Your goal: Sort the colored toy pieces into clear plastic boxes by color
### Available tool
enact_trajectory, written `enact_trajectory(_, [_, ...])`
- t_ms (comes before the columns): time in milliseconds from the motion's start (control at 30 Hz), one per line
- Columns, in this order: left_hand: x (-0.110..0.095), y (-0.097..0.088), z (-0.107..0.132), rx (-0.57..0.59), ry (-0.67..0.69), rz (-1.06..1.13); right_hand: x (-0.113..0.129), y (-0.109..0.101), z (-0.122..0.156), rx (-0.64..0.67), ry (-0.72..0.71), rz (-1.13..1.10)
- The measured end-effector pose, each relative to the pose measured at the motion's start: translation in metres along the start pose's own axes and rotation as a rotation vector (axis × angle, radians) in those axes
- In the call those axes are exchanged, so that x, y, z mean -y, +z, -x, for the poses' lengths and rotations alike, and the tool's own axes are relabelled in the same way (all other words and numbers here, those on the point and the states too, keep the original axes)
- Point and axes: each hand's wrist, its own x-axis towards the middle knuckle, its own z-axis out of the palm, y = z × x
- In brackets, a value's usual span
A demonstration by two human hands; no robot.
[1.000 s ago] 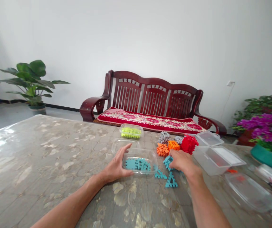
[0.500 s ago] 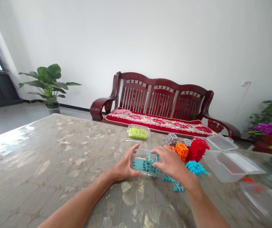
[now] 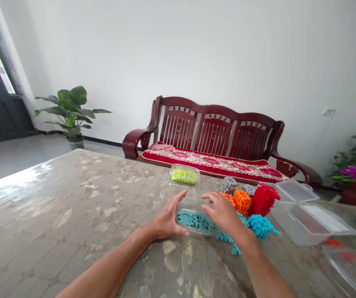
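Note:
A small clear plastic box (image 3: pixel 194 232) stands on the table in front of me, with flat teal interlocking pieces (image 3: pixel 193 219) lying inside. My left hand (image 3: pixel 170 219) grips the box's left end, thumb at the front and fingers at the back. Over the right end hovers my right hand (image 3: pixel 219 209), its fingers apart and nothing visible between them. More teal pieces (image 3: pixel 223 235) lie on the table beneath and beside that hand, partly hidden by it.
Behind the box are a clear lid (image 3: pixel 168 191) and a tub of lime-green pieces (image 3: pixel 184 176). Grey (image 3: pixel 228 185), orange (image 3: pixel 242 201), red (image 3: pixel 264 199) and blue clusters (image 3: pixel 261 225) stand to the right. Beyond them are an open clear bin (image 3: pixel 302 231) and another clear container (image 3: pixel 352 269).
The upright teal piece that my right hand held has gone down into the box and been let go. My right hand has opened. The view has shifted slightly left.

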Motion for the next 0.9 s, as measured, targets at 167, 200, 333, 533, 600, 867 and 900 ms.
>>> enact_trajectory(167, [-0.003, -0.013, 0.001, 0.001, -0.025, -0.133, -0.007, 0.001, 0.004, 0.049, 0.042, 0.213])
enact_trajectory(200, [-0.003, -0.016, 0.001, -0.024, -0.051, -0.177, -0.007, 0.002, 0.005, 0.06, 0.053, 0.244])
enact_trajectory(333, [-0.002, -0.024, -0.003, -0.052, -0.171, -0.417, -0.009, 0.008, 0.003, 0.072, 0.13, 0.287])
enact_trajectory(533, [-0.006, -0.028, -0.004, 0.004, -0.243, -0.773, -0.02, 0.012, -0.006, 0.051, 0.205, 0.245])
enact_trajectory(600, [-0.008, -0.032, -0.002, -0.019, -0.295, -0.864, -0.023, 0.014, -0.008, 0.042, 0.222, 0.226])
enact_trajectory(867, [-0.015, -0.044, 0.005, -0.14, -0.456, -1.0, -0.024, 0.025, -0.026, -0.018, 0.216, 0.123])
enact_trajectory(900, [-0.015, -0.044, 0.004, -0.171, -0.448, -0.972, -0.023, 0.024, -0.028, -0.021, 0.204, 0.11])
